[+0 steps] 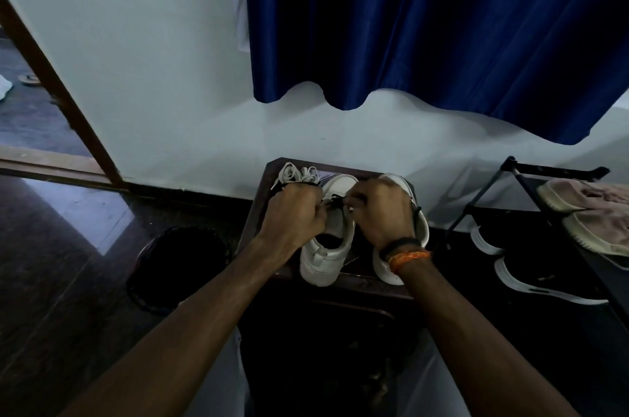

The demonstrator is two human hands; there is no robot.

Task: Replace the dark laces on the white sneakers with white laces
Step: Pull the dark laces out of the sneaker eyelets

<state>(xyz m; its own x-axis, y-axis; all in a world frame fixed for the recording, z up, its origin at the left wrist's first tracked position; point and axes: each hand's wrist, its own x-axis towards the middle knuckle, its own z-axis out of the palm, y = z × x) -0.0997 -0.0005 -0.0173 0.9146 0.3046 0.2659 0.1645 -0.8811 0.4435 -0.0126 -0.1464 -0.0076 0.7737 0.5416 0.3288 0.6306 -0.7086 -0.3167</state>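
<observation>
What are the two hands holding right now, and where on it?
Both hands, left and right, pinch the thin dark shoelace over the left white leather sneaker, at its eyelet area. Which part of the lace is unclear.

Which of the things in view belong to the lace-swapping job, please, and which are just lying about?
In the job:
left white sneaker
right white sneaker
dark lace
bundle of white laces
small dark wooden table

Lying about:
blue curtain
black shoe rack
beige shoes
black white-soled shoes

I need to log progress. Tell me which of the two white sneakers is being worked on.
The left white sneaker: both the left hand and right hand pinch the dark lace over it. The right white sneaker lies beside it, mostly behind the right hand.
</observation>
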